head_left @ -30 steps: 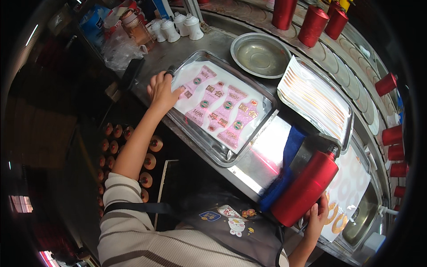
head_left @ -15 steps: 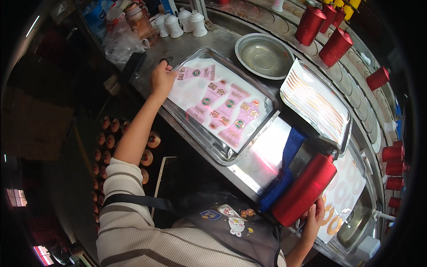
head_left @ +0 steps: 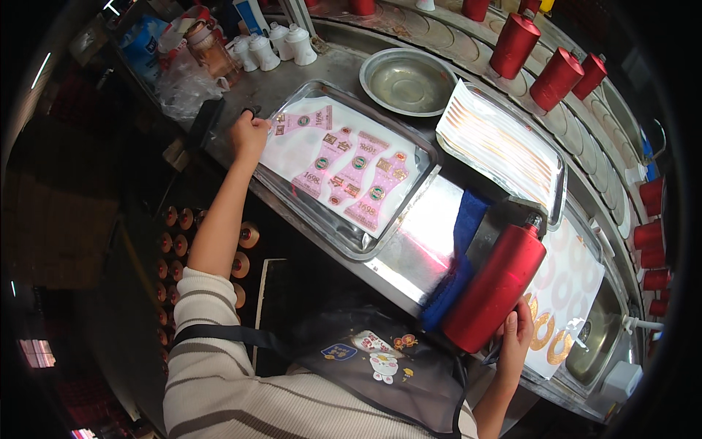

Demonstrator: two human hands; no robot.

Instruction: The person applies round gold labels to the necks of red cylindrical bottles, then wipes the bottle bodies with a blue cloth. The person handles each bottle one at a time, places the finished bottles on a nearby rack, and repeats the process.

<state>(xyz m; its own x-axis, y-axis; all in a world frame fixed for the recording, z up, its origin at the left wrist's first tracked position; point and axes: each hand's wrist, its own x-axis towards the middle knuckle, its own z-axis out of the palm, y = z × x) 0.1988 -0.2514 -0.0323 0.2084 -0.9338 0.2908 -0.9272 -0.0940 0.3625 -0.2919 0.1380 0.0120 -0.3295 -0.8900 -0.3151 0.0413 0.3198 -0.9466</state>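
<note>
Wearing a brown-striped sweater (head_left: 292, 399) under a dark sheer apron (head_left: 431, 380) at the lower edge. Resting the right hand (head_left: 518, 333) against the lower right side of a red metal bottle (head_left: 497, 289), tilted with its neck pointing away; cannot tell the grip of its partly hidden fingers. Seeing a blue cloth (head_left: 468, 219) just left of the bottle and, to the right, a white sheet (head_left: 585, 278) with gold ring-shaped stickers (head_left: 554, 357) along its near edge. Farther left, reaching the left hand (head_left: 248, 135) to the left side of a metal tray (head_left: 362, 252) on the steel desk (head_left: 420, 234), with fingers closed narrow on the left end of a pink label (head_left: 304, 121). Seeing that label crosswise over white backing paper (head_left: 285, 157), just beside three other pink labels (head_left: 358, 172) in the tray. Beyond, noting a shallow metal bowl (head_left: 406, 91), with a brown-striped white sheet (head_left: 504, 143) to its right. Seeing small white flared pieces (head_left: 265, 53) near a crumpled plastic bag (head_left: 186, 88) at upper left. Farthest off, seeing more red bottles (head_left: 515, 44) standing on a curved conveyor (head_left: 457, 62).
</note>
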